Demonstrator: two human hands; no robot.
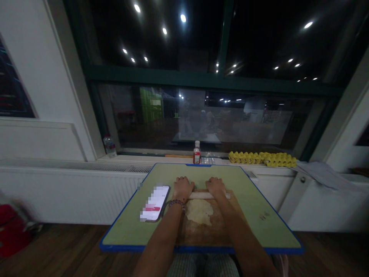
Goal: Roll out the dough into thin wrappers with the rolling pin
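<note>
A pale rolling pin (198, 195) lies crosswise near the far edge of a wooden board (198, 234). My left hand (183, 187) rests palm down over the pin's left part, its fingers reaching forward past it and slightly bent. Over the right part lies my right hand (216, 186), likewise palm down with fingers forward. The pin's right end sticks out beyond my right wrist. Both palms hide part of the pin. Between my forearms, a thin, uneven sheet of dough (199, 212) is spread on the board, just on the near side of the pin.
Left of the board, a phone (155, 204) with a lit screen lies on the green blue-edged table (127, 231). Along the windowsill stand a small red-labelled bottle (196, 153), yellow egg trays (262, 158) and a clear bottle (110, 146). A red object (13, 229) sits on the floor at left.
</note>
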